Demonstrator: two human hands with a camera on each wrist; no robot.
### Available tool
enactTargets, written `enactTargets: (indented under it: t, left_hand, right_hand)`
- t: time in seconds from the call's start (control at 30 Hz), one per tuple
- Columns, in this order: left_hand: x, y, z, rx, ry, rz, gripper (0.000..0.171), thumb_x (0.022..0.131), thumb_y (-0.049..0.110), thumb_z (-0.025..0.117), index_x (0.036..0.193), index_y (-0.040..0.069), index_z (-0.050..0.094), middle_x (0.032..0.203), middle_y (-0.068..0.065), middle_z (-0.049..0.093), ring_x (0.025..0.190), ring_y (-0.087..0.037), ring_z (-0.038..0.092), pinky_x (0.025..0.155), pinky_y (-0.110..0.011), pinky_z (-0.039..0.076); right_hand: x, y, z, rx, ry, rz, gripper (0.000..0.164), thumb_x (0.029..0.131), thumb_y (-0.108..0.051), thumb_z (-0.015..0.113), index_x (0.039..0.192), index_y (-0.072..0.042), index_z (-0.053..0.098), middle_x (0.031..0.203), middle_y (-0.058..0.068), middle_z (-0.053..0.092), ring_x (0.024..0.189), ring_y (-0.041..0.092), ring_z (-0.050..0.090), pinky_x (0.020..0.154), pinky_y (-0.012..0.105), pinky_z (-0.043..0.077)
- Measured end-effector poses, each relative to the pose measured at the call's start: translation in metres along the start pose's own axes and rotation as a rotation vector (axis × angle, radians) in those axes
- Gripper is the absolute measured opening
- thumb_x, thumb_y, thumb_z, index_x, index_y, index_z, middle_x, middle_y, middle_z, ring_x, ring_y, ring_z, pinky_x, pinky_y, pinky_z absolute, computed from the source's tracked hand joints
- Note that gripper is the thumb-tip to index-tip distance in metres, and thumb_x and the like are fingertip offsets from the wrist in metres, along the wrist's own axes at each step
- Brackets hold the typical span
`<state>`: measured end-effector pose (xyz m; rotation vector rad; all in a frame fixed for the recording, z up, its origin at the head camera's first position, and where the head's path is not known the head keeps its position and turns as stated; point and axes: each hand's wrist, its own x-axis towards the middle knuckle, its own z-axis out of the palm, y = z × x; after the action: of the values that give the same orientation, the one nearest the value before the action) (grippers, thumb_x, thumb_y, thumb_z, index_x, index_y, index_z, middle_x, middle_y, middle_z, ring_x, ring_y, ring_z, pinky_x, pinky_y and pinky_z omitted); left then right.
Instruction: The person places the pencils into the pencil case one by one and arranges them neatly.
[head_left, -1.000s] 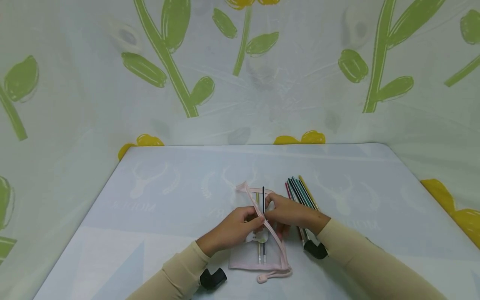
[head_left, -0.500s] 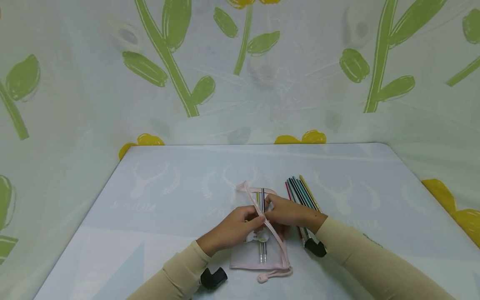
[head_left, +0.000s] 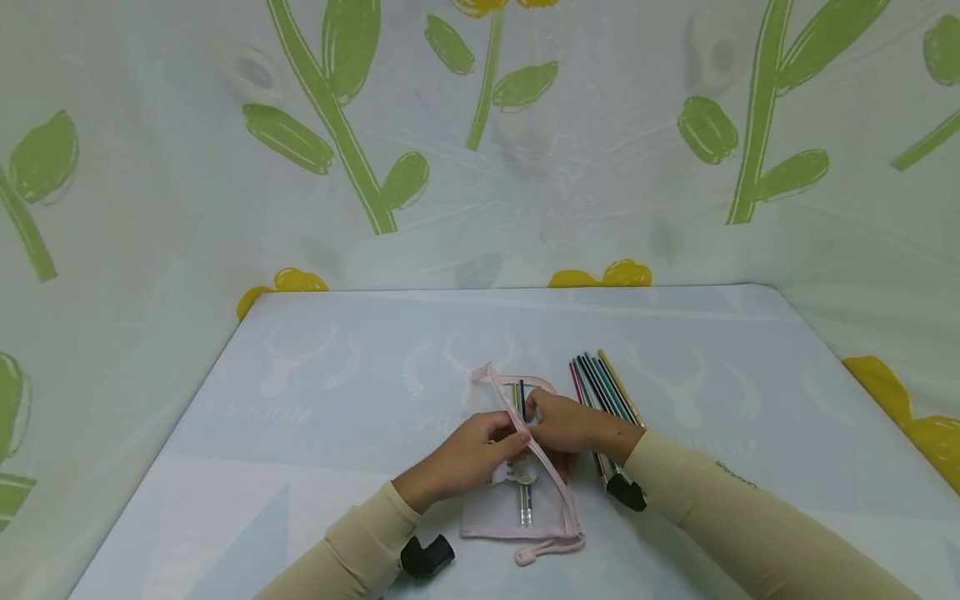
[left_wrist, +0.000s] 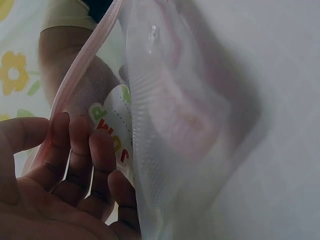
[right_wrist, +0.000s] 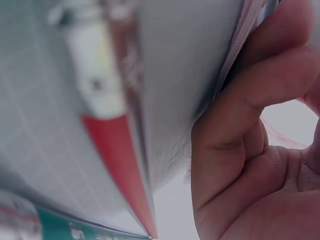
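A see-through mesh pencil pouch [head_left: 487,532] with pink zipped edges lies at the table's front middle. My left hand [head_left: 465,454] pinches its zip edge between thumb and fingers and lifts the opening; coloured letters [left_wrist: 114,127] on the pouch show behind the fingers in the left wrist view. Inside the pouch stand a yellowish pencil and a dark pencil [head_left: 522,390], side by side, their lower ends near the bottom seam. My right hand [head_left: 572,423] reaches into the opening and pinches the dark pencil; its fingertips are partly hidden by the pouch edge.
Several pencils [head_left: 596,379] in red, teal, black and yellow lie bunched right of the pouch, partly under my right wrist. A red pencil [right_wrist: 120,155] is close in the right wrist view. A pink zip pull [head_left: 547,550] hangs at the pouch's near corner.
The dark pencil has slid slightly down and left into the pouch, coming beside the yellowish one. My right hand has shifted a little left; my left hand stays still.
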<state>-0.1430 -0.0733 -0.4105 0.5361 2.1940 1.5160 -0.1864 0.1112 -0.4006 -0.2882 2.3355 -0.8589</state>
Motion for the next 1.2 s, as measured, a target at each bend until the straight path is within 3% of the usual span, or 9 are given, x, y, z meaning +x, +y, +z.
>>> enactTargets:
  t: [0.23, 0.43, 0.67, 0.9, 1.2]
  left_hand:
    - [0.001, -0.001, 0.000, -0.002, -0.004, -0.006, 0.031, 0.104, 0.031, 0.052, 0.116, 0.006, 0.066, 0.104, -0.007, 0.070, 0.095, -0.013, 0.062, 0.078, -0.027, 0.051]
    - [0.001, 0.000, 0.000, 0.004, -0.006, 0.002, 0.031, 0.104, 0.030, 0.052, 0.115, 0.006, 0.066, 0.104, -0.007, 0.069, 0.095, -0.012, 0.062, 0.081, -0.027, 0.050]
    - [0.000, 0.001, 0.000, -0.002, -0.003, -0.010, 0.031, 0.104, 0.031, 0.052, 0.117, 0.006, 0.066, 0.104, -0.007, 0.069, 0.092, -0.012, 0.060, 0.076, -0.028, 0.050]
    - [0.002, -0.003, 0.001, 0.000, -0.005, -0.022, 0.029, 0.104, 0.032, 0.052, 0.111, 0.008, 0.066, 0.100, -0.005, 0.069, 0.089, -0.013, 0.059, 0.073, -0.028, 0.051]
    - [0.003, -0.005, 0.002, 0.027, -0.003, -0.032, 0.028, 0.104, 0.033, 0.050, 0.108, 0.011, 0.067, 0.097, -0.001, 0.068, 0.092, -0.014, 0.061, 0.080, -0.031, 0.050]
  right_hand:
    - [0.001, 0.000, 0.000, -0.049, 0.018, -0.027, 0.038, 0.092, -0.030, 0.070, 0.113, -0.009, 0.047, 0.066, 0.011, 0.063, 0.041, 0.017, 0.056, 0.040, 0.030, 0.047]
    - [0.000, 0.000, -0.002, -0.035, -0.005, -0.027, 0.032, 0.096, -0.028, 0.065, 0.113, -0.009, 0.047, 0.063, 0.011, 0.064, 0.041, 0.017, 0.059, 0.040, 0.030, 0.048]
    - [0.000, 0.005, -0.002, 0.017, -0.018, -0.029, 0.022, 0.099, -0.023, 0.058, 0.113, -0.010, 0.047, 0.059, 0.012, 0.066, 0.040, 0.018, 0.060, 0.040, 0.029, 0.048]
    - [-0.009, 0.010, -0.011, 0.131, -0.033, -0.063, 0.023, 0.098, -0.019, 0.054, 0.117, -0.009, 0.045, 0.063, 0.011, 0.068, 0.045, 0.021, 0.063, 0.045, 0.031, 0.052]
    - [-0.030, 0.007, -0.025, 0.121, 0.070, -0.120, 0.022, 0.099, -0.025, 0.055, 0.115, -0.011, 0.050, 0.070, 0.007, 0.066, 0.052, 0.022, 0.061, 0.047, 0.032, 0.048]
